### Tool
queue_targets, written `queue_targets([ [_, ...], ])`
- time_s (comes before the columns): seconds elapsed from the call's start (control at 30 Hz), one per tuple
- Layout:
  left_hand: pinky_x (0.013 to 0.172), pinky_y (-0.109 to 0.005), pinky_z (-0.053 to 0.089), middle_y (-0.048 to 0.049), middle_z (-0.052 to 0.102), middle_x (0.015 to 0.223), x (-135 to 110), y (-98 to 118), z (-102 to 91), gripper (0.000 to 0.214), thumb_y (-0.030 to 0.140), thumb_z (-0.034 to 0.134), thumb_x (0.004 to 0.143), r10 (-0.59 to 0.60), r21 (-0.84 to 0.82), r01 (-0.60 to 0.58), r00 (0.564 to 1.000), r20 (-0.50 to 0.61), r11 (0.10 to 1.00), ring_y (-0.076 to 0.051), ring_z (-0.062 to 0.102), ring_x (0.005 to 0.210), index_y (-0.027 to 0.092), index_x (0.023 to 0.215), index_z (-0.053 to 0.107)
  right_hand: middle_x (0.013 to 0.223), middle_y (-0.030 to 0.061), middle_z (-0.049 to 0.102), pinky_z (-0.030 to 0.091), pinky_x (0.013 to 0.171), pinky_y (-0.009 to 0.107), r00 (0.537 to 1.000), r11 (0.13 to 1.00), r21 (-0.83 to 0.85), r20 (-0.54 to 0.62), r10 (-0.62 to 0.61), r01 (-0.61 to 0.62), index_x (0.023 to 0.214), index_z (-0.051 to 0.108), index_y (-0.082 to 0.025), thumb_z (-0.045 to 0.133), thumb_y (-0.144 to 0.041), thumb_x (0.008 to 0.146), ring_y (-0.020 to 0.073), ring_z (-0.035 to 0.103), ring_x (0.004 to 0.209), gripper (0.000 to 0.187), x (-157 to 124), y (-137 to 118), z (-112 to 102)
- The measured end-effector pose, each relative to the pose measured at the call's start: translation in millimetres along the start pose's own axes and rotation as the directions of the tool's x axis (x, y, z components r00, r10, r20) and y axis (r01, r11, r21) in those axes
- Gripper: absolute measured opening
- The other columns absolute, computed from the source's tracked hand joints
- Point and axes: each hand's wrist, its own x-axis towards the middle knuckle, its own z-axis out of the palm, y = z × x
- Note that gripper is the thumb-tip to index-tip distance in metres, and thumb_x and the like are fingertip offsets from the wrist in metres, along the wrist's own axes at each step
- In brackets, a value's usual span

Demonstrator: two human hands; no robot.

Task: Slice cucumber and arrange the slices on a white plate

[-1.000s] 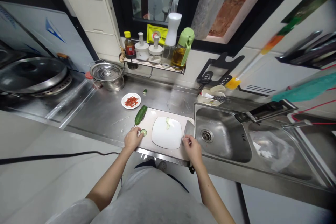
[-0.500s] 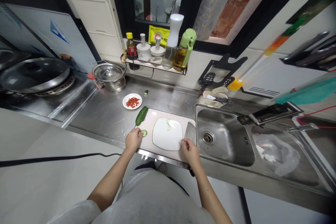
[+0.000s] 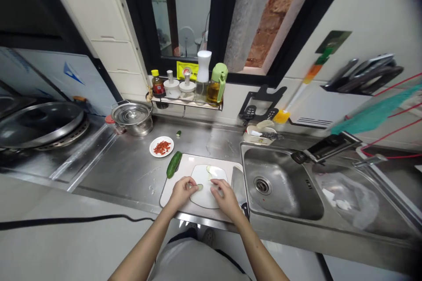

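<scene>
A thin cucumber slice [image 3: 199,187] is pinched between the thumb and fingers of my left hand [image 3: 182,192], over the left side of a white plate [image 3: 205,201]. Over the plate's right side is my right hand [image 3: 226,198], its thumb and index finger slightly apart with nothing visible between them. Cucumber slices [image 3: 209,170] lie at the plate's far edge, close to my right fingertips. The plate rests on a pale cutting board [image 3: 169,189]. A cut cucumber [image 3: 174,164] lies at the board's far left corner. Along the board's right side lies a knife [image 3: 237,180].
Behind the board stand a small plate of chopped red pieces [image 3: 162,146] and a cucumber end [image 3: 178,133]. A lidded steel pot [image 3: 133,118] is at the back left. The sink [image 3: 283,184] adjoins the board on the right. A seasoning shelf [image 3: 187,102] hangs on the wall.
My left hand has moved right from the board's left edge, bringing a cucumber slice over the plate. My right hand has come left from the plate's right edge. The view has shifted slightly.
</scene>
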Motion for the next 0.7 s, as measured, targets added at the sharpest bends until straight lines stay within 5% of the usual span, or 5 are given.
queue_targets([
  [0.17,0.058,-0.021,0.036,0.0009,0.057,0.067,8,19,19.8,0.027,0.041,0.069,0.067,0.033,-0.228,-0.028,0.999,0.019,0.973,-0.009,0.044,0.058,0.015,0.072,0.063,0.087,0.0055,0.064,0.044,0.083,0.033,0.998,0.996,0.066,-0.016,-0.063,0.064,0.081,0.063,-0.020,0.051,-0.033,0.085,0.0196,0.057,0.089,0.018,17,-6,12],
  [0.5,0.050,-0.017,0.031,0.0042,0.052,0.060,16,30,29.2,0.036,0.042,0.079,0.058,-0.058,-0.468,0.081,0.996,0.063,0.880,-0.005,0.041,0.052,0.014,0.071,0.061,0.077,0.0006,0.062,0.044,0.072,0.027,1.000,0.965,0.260,-0.020,0.019,-0.014,0.078,0.058,-0.019,0.052,-0.032,0.082,0.0148,0.056,0.074,0.014,28,-1,10],
  [0.6,0.042,-0.015,0.025,0.0042,0.054,0.061,19,38,33.7,0.044,0.050,0.078,0.062,-0.228,-0.610,0.301,0.954,0.198,0.733,-0.003,0.041,0.047,0.015,0.083,0.060,0.076,0.0002,0.061,0.043,0.073,0.027,0.999,0.970,0.244,-0.042,-0.003,0.013,0.077,0.058,-0.020,0.053,-0.032,0.082,0.0145,0.055,0.074,0.014,38,-2,3],
  [0.7,0.040,-0.013,0.029,-0.0011,0.062,0.073,27,48,35.8,0.045,0.055,0.065,0.076,-0.319,-0.685,0.565,0.825,0.467,0.459,-0.004,0.048,0.048,0.016,0.096,0.058,0.077,0.0007,0.061,0.042,0.074,0.026,0.997,0.973,0.222,-0.053,-0.055,0.066,0.076,0.058,-0.020,0.053,-0.031,0.082,0.0144,0.054,0.076,0.013,50,-4,-7],
])
